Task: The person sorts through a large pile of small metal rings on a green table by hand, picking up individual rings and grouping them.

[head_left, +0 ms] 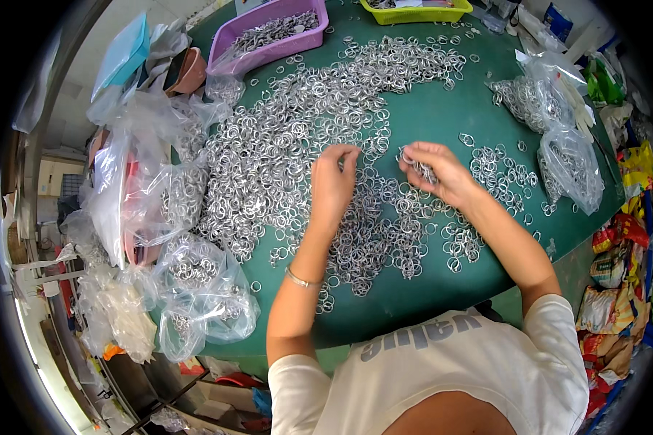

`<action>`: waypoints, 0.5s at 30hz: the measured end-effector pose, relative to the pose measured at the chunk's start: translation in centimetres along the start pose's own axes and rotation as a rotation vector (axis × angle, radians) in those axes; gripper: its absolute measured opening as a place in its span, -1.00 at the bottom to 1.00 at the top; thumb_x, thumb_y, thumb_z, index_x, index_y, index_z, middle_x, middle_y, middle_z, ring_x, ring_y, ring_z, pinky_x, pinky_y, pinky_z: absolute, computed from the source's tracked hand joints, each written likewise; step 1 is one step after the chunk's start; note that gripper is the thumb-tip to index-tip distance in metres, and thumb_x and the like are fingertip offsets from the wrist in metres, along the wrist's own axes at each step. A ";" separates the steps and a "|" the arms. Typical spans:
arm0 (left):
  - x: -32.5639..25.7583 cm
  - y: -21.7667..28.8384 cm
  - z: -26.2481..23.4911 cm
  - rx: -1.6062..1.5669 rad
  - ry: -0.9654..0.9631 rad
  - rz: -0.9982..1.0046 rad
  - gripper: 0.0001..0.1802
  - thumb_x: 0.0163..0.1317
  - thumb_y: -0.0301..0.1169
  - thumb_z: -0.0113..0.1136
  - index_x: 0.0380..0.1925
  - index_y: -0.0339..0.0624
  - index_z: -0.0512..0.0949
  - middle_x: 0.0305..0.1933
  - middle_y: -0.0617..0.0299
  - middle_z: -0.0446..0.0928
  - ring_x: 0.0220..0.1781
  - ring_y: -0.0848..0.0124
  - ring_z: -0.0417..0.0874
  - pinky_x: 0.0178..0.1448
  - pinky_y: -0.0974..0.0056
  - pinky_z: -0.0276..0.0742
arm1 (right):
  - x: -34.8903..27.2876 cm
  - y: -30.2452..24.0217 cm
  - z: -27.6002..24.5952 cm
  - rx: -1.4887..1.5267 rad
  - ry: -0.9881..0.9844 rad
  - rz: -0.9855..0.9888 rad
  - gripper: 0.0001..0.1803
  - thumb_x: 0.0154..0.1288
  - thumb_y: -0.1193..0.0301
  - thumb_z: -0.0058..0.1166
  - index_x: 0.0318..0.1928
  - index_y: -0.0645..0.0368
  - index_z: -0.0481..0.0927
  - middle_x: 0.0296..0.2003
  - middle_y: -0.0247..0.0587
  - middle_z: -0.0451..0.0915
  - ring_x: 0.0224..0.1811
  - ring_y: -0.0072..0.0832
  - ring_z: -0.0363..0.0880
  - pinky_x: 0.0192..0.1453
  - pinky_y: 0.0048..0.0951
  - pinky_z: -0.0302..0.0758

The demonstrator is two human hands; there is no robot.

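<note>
A wide heap of silver metal rings covers the middle of the green table. My left hand hovers over the heap's near right side, thumb and fingertips pressed together; whatever they pinch is too small to make out. To its right, my right hand is curled around several metal rings, which show between its fingers. A darker pile of rings lies below and between the hands. Next to my right wrist is a smaller group of loose rings.
At the far edge stand a purple basket of metal pieces and a yellow-green tray. Clear plastic bags of rings crowd the left side. More bagged rings lie at the right edge. Colourful packages are stacked beyond the table's right.
</note>
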State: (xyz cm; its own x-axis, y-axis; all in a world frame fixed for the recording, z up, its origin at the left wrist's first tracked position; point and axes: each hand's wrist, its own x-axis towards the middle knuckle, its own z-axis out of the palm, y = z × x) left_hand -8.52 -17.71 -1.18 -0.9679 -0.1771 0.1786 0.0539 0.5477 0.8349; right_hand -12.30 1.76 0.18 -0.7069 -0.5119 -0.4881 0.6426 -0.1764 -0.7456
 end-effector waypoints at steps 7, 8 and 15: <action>2.8 -1.0 2.1 0.350 -0.168 0.113 -0.77 0.06 -0.49 0.16 -0.23 -0.25 0.53 -0.27 0.01 0.48 -0.26 0.09 0.55 -0.20 0.14 0.45 | 2.3 -2.4 0.6 0.010 -0.006 -0.028 -0.77 0.32 0.40 -0.16 -0.16 0.29 0.48 -0.33 -0.14 0.56 -0.49 -0.57 0.48 -0.64 -0.69 0.24; 2.6 -0.8 2.2 0.376 -0.193 0.111 -0.76 0.06 -0.49 0.17 -0.22 -0.25 0.53 -0.26 0.01 0.47 -0.26 0.08 0.55 -0.20 0.13 0.45 | 2.1 -2.3 0.6 0.014 -0.012 -0.029 -0.77 0.32 0.40 -0.16 -0.16 0.29 0.48 -0.32 -0.13 0.56 -0.48 -0.56 0.49 -0.63 -0.68 0.26; 2.3 -1.3 2.6 0.260 -0.102 0.141 -0.77 0.08 -0.50 0.15 -0.21 -0.30 0.51 -0.29 0.00 0.48 -0.30 0.12 0.55 -0.24 0.18 0.45 | 1.4 -1.7 0.0 -0.001 -0.031 -0.028 -0.74 0.33 0.40 -0.20 -0.15 0.32 0.48 -0.25 -0.06 0.59 -0.46 -0.54 0.54 -0.62 -0.65 0.34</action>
State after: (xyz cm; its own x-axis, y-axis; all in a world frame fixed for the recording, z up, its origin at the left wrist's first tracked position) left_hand -11.42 -16.74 -3.21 -0.9756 -0.0085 0.2194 0.1377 0.7545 0.6417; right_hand -14.39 1.29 0.76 -0.7149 -0.5326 -0.4530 0.6227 -0.1902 -0.7590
